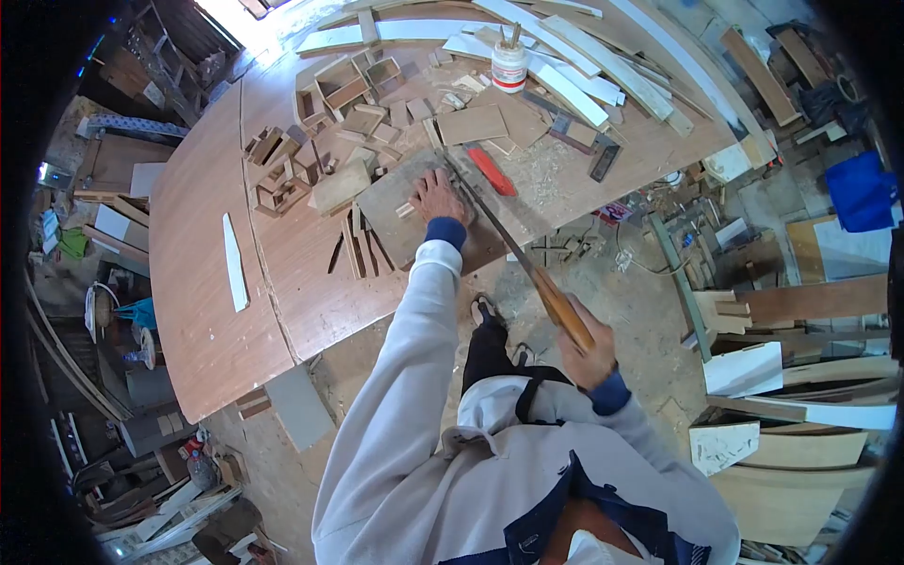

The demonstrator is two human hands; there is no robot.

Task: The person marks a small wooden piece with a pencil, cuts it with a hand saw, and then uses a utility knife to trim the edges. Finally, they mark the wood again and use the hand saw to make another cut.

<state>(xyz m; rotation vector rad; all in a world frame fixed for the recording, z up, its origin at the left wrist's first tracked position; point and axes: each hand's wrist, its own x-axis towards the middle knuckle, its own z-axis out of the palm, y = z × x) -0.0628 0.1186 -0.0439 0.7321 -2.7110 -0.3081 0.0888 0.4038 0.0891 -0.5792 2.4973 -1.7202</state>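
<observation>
My right hand (586,347) is wrapped round the wooden handle of a hand saw (556,303). Its long, narrow blade slants up and left to the table, passing just right of my left hand (439,197). That hand presses down on a worn wooden board (388,221), fingers bent over a small wood strip (405,210) whose end sticks out by the thumb. Past the blade lies a red-handled tool (492,170). Thin wood sticks (359,247) rest against the board's left side.
Small wooden boxes (344,87) and offcuts crowd the table (202,282) beyond the board. A white glue jar (509,66) with sticks in it, a try square (605,160) and long white strips (565,85) lie to the right. Stacked timber (800,452) fills the floor at right.
</observation>
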